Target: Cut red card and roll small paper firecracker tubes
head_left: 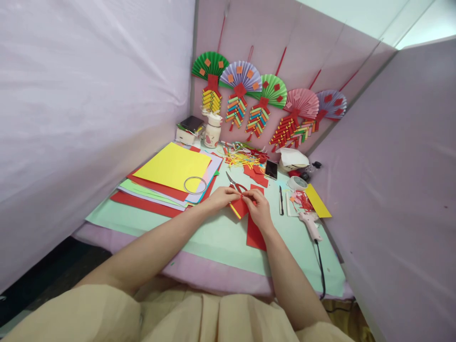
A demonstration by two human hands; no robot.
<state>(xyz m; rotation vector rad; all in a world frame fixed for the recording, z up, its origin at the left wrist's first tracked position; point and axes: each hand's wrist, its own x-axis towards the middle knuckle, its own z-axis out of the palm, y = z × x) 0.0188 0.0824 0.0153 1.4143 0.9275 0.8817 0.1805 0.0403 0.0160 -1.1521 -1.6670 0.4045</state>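
Observation:
My left hand [221,196] and my right hand [259,207] meet over the green table [213,237], both with fingers pinched on a small folded piece of red paper [240,208] with a yellow edge. A larger red paper sheet [255,233] lies flat under my right hand. Scissors [233,182] rest just beyond my fingers, blades pointing away.
A stack of coloured paper with a yellow sheet on top [172,167] and a tape ring [195,185] lies at left. A phone [271,169], pen [280,199], tape roll [297,183], glue gun [309,225] and paper scraps [242,159] sit at right and back. Paper fans [249,95] hang on the wall.

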